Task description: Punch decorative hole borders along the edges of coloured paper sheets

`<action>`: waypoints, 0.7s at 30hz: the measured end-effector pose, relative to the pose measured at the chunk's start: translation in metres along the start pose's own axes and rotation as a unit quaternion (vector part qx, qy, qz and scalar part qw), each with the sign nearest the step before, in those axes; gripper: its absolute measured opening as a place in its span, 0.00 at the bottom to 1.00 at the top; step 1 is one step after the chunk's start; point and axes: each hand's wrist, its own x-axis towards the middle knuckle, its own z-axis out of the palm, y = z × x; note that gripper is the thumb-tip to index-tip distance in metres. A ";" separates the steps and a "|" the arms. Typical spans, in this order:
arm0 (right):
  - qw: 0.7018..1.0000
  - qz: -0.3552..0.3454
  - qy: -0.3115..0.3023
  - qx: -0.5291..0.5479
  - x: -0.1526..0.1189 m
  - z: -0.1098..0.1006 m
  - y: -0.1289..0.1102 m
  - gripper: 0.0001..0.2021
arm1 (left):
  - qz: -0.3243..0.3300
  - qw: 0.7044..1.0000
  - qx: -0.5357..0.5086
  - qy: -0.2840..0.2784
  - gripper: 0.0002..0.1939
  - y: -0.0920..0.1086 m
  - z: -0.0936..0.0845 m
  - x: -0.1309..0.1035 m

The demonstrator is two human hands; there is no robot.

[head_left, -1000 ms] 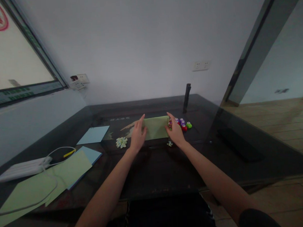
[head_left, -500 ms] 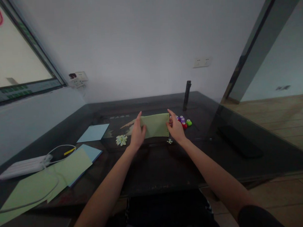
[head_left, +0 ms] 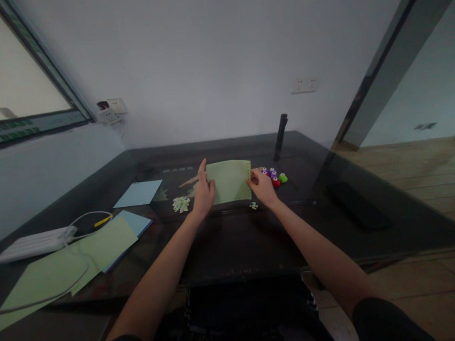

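Note:
A pale green sheet of paper [head_left: 230, 181], with small holes along its right edge, stands tilted up between my hands above the dark table. My left hand [head_left: 204, 195] grips its left edge, thumb in front and fingers behind or pointing up. On the right edge, my right hand [head_left: 262, 186] pinches the paper with thumb and fingers. Just left of my left hand lies a pile of small pale green pieces, like jigsaw pieces [head_left: 181, 204]. A smaller cluster of pieces [head_left: 253, 206] lies below the sheet's right corner. Several small red, purple and green toys with eye shapes [head_left: 274, 174] sit beyond my right hand.
At the left, a light blue sheet [head_left: 138, 193], more green sheets [head_left: 59, 268], a white power strip [head_left: 36, 243] with its cable, and a yellow item [head_left: 103, 221] lie on the table [head_left: 230, 250]. A black upright object [head_left: 280, 137] stands at the back; a dark flat object [head_left: 357, 205] lies right.
The green sheet has tipped more upright, showing more of its face. My right fingers have curled in to pinch its edge, where the index finger pointed up before. The view has shifted slightly.

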 end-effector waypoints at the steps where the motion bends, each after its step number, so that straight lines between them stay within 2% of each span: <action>1: 1.000 -0.002 -0.009 0.020 0.000 -0.001 -0.002 0.09 | 0.000 1.000 0.001 0.005 0.37 0.001 -0.003 0.002; 5: 0.992 0.030 -0.097 0.081 0.002 -0.004 -0.005 0.05 | -0.020 1.000 0.007 -0.008 0.38 0.001 -0.014 0.008; 8: 0.979 0.091 -0.152 0.102 0.002 -0.005 -0.001 0.08 | -0.054 0.997 0.025 -0.050 0.39 -0.006 -0.019 0.010; 12: 0.969 0.160 -0.138 0.128 0.000 0.001 0.009 0.05 | -0.118 0.981 0.085 -0.129 0.36 -0.014 -0.020 0.009; 14: 0.970 0.179 -0.130 0.099 -0.002 0.004 0.015 0.03 | -0.123 0.975 0.103 -0.156 0.33 -0.017 -0.019 0.007; 17: 0.983 0.149 -0.109 -0.007 -0.004 0.006 0.024 0.06 | -0.099 0.973 0.103 -0.182 0.30 -0.019 -0.016 0.006; 21: 0.984 0.057 -0.102 -0.135 -0.006 0.008 0.028 0.11 | -0.084 0.971 0.086 -0.207 0.31 -0.027 -0.013 0.003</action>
